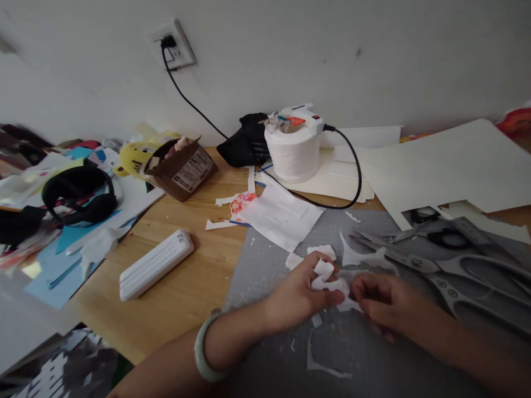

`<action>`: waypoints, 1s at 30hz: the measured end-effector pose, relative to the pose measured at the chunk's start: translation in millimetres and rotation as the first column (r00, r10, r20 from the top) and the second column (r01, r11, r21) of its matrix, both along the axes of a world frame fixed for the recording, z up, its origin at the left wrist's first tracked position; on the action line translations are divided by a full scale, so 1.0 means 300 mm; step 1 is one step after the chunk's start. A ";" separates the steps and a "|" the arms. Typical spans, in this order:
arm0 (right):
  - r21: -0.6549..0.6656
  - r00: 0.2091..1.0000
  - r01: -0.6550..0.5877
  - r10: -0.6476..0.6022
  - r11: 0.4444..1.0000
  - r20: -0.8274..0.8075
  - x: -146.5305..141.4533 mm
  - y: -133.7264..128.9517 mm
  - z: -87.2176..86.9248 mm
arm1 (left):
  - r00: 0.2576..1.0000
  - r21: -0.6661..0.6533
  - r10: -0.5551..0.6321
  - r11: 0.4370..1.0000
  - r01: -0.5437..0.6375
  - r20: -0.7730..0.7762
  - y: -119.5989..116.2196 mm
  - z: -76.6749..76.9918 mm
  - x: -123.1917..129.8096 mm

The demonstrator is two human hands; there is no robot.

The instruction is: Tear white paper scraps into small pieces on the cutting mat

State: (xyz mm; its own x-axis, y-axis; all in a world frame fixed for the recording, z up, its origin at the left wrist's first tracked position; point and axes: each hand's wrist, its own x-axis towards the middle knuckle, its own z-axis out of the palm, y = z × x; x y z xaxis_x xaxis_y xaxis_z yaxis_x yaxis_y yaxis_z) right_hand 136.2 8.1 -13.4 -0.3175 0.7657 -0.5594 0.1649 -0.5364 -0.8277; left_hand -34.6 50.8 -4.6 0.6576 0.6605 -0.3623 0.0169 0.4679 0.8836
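Between my two hands is a small cut piece of white paper [329,283], curled and folded. My left hand [301,293] grips it between thumb and fingers and wears a pale bangle at the wrist. Close on the right, my right hand [384,301] is closed with fingertips pinched at the paper's right edge. Both hands are held just above a grey cutting mat [265,309]. White paper scraps [360,255] lie around them, and a thin curved offcut [327,367] rests nearer to me.
Large scissors [427,265] lie right of my hands. Behind stands a white thread cone [293,155] with a corded glue gun [313,122] on top. A white power bank [156,265], an open cardboard box [186,168] and black headphones [81,193] are at left.
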 end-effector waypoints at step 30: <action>-0.083 0.976 0.178 -0.186 0.981 -0.110 0.017 0.001 0.006 | 0.997 0.022 0.035 0.999 -0.036 0.064 -0.003 -0.026 -0.005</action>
